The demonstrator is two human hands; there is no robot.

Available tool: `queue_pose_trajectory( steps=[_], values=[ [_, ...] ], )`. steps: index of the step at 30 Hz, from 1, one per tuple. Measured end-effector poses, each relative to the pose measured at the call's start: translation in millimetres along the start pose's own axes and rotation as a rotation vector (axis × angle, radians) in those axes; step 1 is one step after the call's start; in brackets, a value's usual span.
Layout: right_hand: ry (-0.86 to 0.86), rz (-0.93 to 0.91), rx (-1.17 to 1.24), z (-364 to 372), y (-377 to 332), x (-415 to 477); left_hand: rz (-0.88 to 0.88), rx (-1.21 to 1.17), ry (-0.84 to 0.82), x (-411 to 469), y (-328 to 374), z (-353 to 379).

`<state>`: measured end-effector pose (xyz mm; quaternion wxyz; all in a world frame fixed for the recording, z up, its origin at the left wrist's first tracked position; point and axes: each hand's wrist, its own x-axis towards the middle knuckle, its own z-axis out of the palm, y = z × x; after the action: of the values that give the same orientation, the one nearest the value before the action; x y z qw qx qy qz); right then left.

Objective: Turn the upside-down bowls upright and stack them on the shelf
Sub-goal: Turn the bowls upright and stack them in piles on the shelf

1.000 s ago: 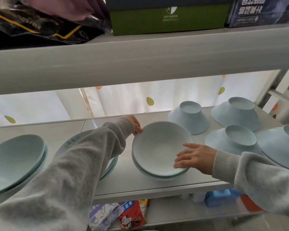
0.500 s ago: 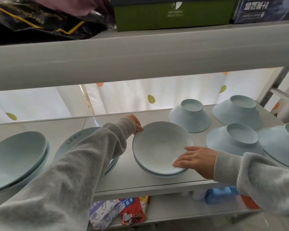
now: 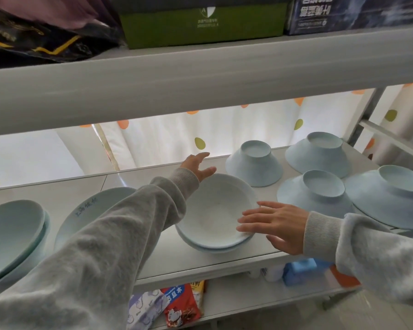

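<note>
1. A stack of two upright pale-blue bowls [image 3: 212,210] sits on the white shelf [image 3: 200,260], close to its front edge.
2. The left hand [image 3: 197,166] hovers at the stack's 11 o'clock with its fingers straight and spread, gripping nothing. The thumb is just beside the rim; I cannot tell whether it touches.
3. The right hand [image 3: 274,225] lies at the stack's 4 o'clock, flat and splayed, holding nothing. Its fingertips overlap the rim.
4. Four bowls stand upside down. A deep bowl [image 3: 254,166] is at the stack's 1 o'clock and a wide bowl [image 3: 318,153] at 2 o'clock. A nearer bowl [image 3: 315,194] and a rightmost bowl [image 3: 389,194] are at 3 o'clock.
5. At the stack's 9 o'clock a lettered bowl [image 3: 91,210] is upright, partly hidden by the grey sleeve [image 3: 93,258]. Beyond it is another nested stack [image 3: 12,232].
6. A green box [image 3: 200,22] sits on the upper shelf at 12 o'clock, and a red snack packet [image 3: 181,303] lies below at 6 o'clock.
</note>
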<state>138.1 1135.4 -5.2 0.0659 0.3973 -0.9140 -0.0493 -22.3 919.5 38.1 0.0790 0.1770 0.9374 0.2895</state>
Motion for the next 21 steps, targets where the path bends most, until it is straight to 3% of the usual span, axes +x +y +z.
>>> queue_pose_trajectory(
  steps=[13, 21],
  values=[
    [0.050, 0.196, -0.002, -12.1, 50.2, -78.9, 0.127, 0.054, -0.030, 20.7, 86.1, 52.2],
    [-0.012, 0.234, 0.014, -9.5, 95.2, -137.0, 0.298, 0.313, -0.105, 28.5, 146.7, 103.8]
  ],
)
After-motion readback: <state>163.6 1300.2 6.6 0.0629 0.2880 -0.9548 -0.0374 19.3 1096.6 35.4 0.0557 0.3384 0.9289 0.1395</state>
